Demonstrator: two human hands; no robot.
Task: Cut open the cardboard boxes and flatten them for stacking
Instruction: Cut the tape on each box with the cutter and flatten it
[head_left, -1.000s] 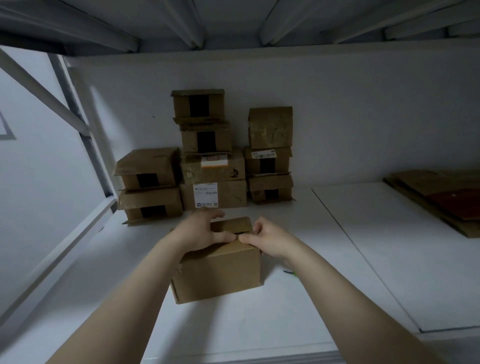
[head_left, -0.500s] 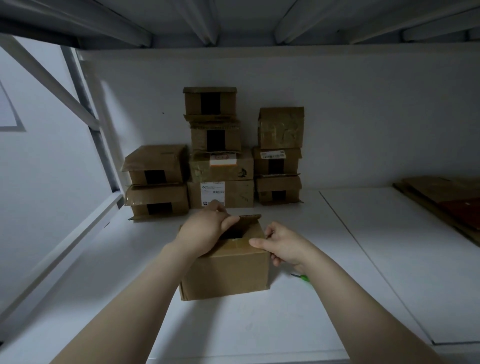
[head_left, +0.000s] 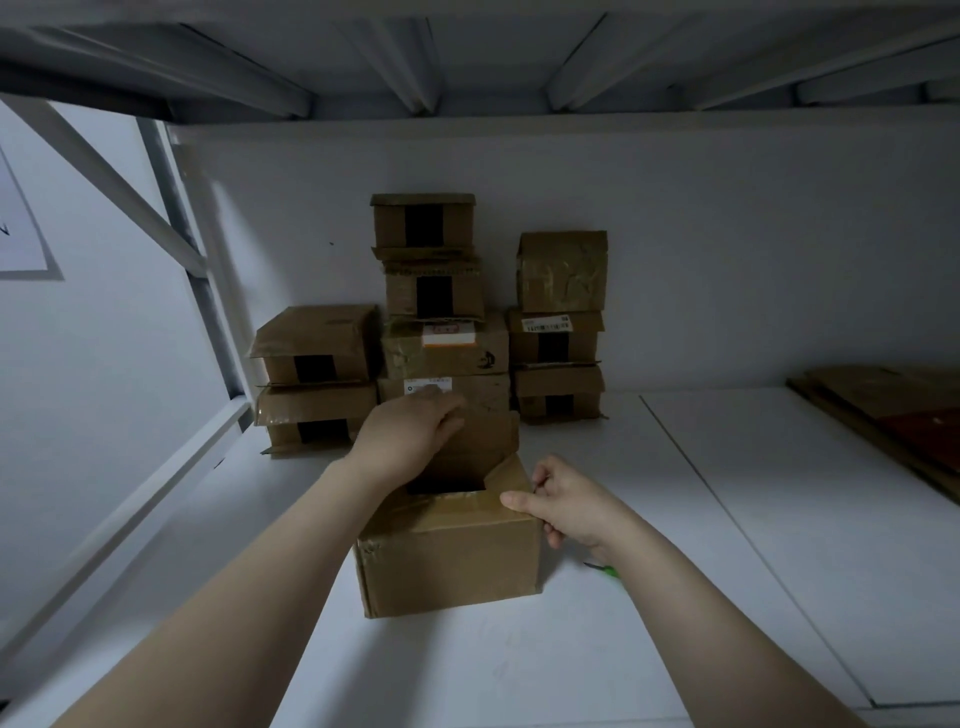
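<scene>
Open cardboard box (head_left: 449, 561) at 6 o'clock on shelf (head_left: 519, 665): likely light, stiff walls, bendy flaps, so take it by the edges | your left hand (head_left: 410, 434) curls over rear flap (head_left: 485, 441) | your right hand (head_left: 563, 506) pinches its right top corner | sealed boxes (head_left: 441, 358) stacked at 12 o'clock

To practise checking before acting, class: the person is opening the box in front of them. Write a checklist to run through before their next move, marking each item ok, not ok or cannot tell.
1. Far flap raised: ok, the left hand holds it up.
2. Box steadied: ok, the right hand grips its right top corner.
3. Near flap open: not ok, it lies flat, with tape along its edge.
4. Box empty: cannot tell, the inside is dark.
5. Green tool safe: cannot tell, it lies beside the box, mostly hidden by the right wrist.
6. Flat pile ready: ok, flattened cardboard lies at the right.
</scene>
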